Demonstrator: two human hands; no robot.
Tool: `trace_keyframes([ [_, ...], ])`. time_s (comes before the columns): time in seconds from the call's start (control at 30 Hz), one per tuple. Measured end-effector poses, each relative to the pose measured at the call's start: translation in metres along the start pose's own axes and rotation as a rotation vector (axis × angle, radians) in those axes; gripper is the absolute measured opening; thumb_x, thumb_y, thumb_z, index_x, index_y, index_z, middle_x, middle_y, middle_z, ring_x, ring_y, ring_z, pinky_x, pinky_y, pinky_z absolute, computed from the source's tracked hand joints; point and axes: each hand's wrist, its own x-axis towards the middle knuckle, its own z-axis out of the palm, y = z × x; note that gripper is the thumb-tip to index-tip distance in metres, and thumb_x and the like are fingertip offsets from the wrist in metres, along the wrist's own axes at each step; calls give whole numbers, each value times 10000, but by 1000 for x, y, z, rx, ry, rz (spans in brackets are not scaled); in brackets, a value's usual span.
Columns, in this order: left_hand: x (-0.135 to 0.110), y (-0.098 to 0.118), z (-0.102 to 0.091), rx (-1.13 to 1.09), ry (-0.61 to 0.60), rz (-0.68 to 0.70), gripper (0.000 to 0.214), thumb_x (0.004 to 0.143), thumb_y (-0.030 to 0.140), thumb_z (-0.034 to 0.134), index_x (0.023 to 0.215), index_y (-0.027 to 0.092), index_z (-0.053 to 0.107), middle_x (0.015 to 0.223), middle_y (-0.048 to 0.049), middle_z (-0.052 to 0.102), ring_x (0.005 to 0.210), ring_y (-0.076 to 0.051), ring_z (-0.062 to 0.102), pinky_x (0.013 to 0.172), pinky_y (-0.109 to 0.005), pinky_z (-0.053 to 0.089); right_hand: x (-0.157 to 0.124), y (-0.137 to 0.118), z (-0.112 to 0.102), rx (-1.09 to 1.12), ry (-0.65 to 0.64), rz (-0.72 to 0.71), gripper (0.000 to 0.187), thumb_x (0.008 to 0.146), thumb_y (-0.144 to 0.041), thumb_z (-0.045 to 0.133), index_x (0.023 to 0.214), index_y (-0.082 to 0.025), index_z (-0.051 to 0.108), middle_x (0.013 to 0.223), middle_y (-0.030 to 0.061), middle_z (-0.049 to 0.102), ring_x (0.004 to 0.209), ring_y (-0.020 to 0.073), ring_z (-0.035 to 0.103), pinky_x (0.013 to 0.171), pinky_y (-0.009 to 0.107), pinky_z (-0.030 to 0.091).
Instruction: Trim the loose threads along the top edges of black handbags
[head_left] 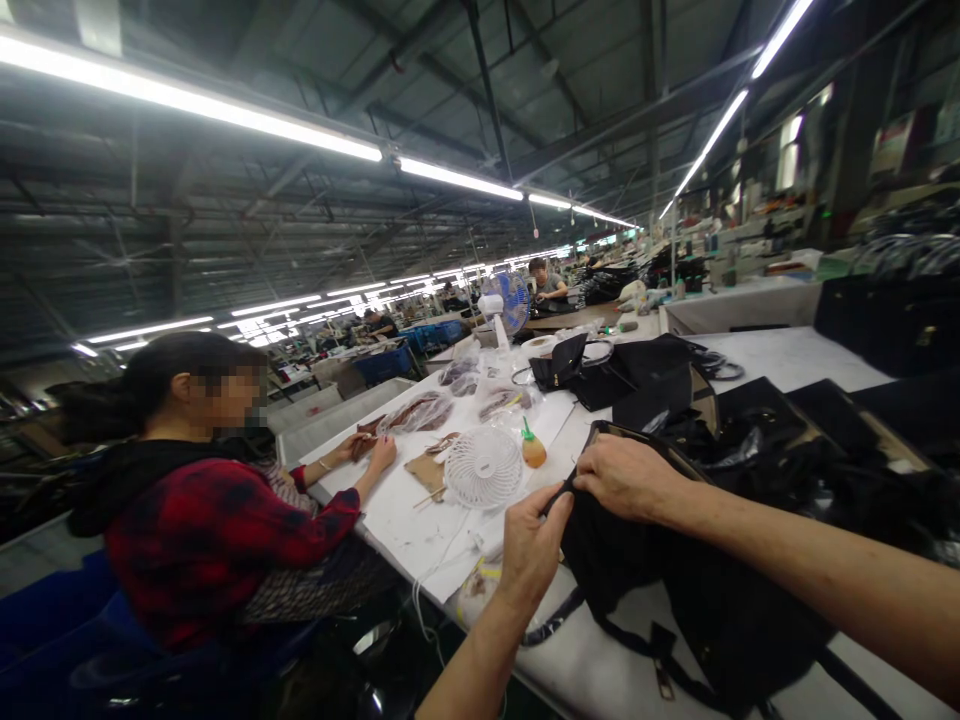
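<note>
A black bag [705,590] lies on the white worktable [600,670] in front of me. My left hand [531,545] is closed, pinching the bag's edge at its left side. My right hand [626,478] is closed over the bag's top rim just beside it. A black strap with a metal buckle [664,680] trails from the bag across the table.
A small white fan [482,467] and a small orange glue bottle [533,447] stand on the table just beyond my hands. A person in a red plaid shirt [217,530] works at the left. More black bags [630,375] are piled further back and right.
</note>
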Motion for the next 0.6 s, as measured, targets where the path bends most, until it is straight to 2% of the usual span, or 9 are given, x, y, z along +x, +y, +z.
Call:
trace_keyframes([
  [0.33,3,2,2,109,104,72,261,892,314,577,1059,204,745,1023,-36,750,944,-193,681,878,-284,508,2,-14,-8,-38,-11,38,239,928,-318,593,799,-191,748,849,125,686,857,288,647,711,330,450],
  [0.43,7,4,-9,172,102,89,262,898,329,557,1024,199,746,990,-38,752,929,-200,681,876,-301,506,-2,-7,-15,-10,-17,46,161,915,-279,616,842,-203,738,842,96,690,846,267,651,700,308,440],
  [0.6,17,7,-36,217,2,62,244,862,329,585,997,211,751,966,-29,753,929,-216,676,899,-329,499,-16,20,-23,52,-29,60,76,881,-208,650,870,-226,723,845,45,686,839,221,645,710,274,423],
])
